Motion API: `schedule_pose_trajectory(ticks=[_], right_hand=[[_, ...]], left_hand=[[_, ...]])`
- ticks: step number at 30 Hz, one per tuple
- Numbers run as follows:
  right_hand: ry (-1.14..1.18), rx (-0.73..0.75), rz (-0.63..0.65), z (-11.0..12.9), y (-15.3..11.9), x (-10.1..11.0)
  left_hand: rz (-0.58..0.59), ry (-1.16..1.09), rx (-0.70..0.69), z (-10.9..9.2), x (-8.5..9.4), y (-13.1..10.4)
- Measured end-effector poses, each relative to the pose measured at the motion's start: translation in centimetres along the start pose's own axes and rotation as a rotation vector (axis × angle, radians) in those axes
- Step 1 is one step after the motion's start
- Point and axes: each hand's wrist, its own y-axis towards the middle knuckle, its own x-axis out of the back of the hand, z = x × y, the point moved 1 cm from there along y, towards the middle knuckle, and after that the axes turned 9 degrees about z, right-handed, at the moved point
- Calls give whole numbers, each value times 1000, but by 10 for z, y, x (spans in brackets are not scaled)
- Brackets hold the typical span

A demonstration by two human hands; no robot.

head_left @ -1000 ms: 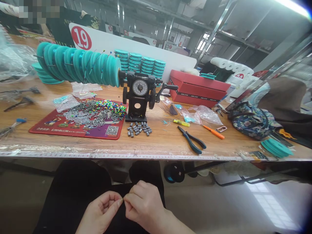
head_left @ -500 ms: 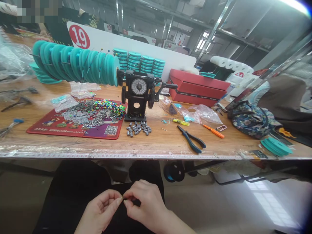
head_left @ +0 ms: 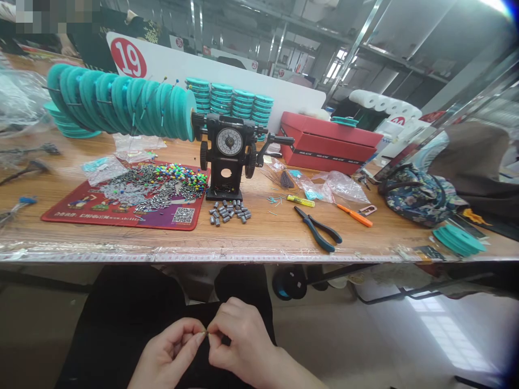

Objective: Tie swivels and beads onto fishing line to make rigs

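Note:
Over my lap, in front of the table edge, my left hand [head_left: 172, 348] and my right hand [head_left: 240, 340] meet at the fingertips. Thumb and forefinger of each are pinched together. Whatever lies between them is too small to make out; only a tiny dark speck shows where the tips meet. Beyond them on the table stands a black hand-cranked winder [head_left: 229, 154] with a round dial. A long row of turquoise foam spools [head_left: 121, 102], stuck with pins, extends leftward from it. Small grey cylinders [head_left: 229, 212] lie at its foot.
A red mat [head_left: 101, 216] carries a heap of swivels and coloured beads [head_left: 178, 175]. Pliers [head_left: 318, 229], a yellow tool [head_left: 300, 201] and an orange screwdriver [head_left: 354, 215] lie to the right. Behind are a red box [head_left: 328, 143] and stacked spools [head_left: 221, 100]. A floral bag [head_left: 419, 197] sits far right.
Both hands have shifted very slightly to the right, still pinched together at the fingertips. The view has moved a little; the things on the table look the same.

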Motion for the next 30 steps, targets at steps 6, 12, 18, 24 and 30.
schedule_pose_trajectory(ticks=[6,12,18,24,30], right_hand=[[298,-155,182,-4,-1,7],[856,-476,486,-11,-4,9],[442,-259,329,-13,-1,10],[-243,144,81,-7,0,8],[-265,160,50,-6,-1,4]], left_hand=[[82,-180,100,-4,-5,1],[166,-234,91,-2,-3,2],[69,-81,-40,1,0,9],[18,-39,-4,5,2,11],[76,-61,34,12,5,16]])
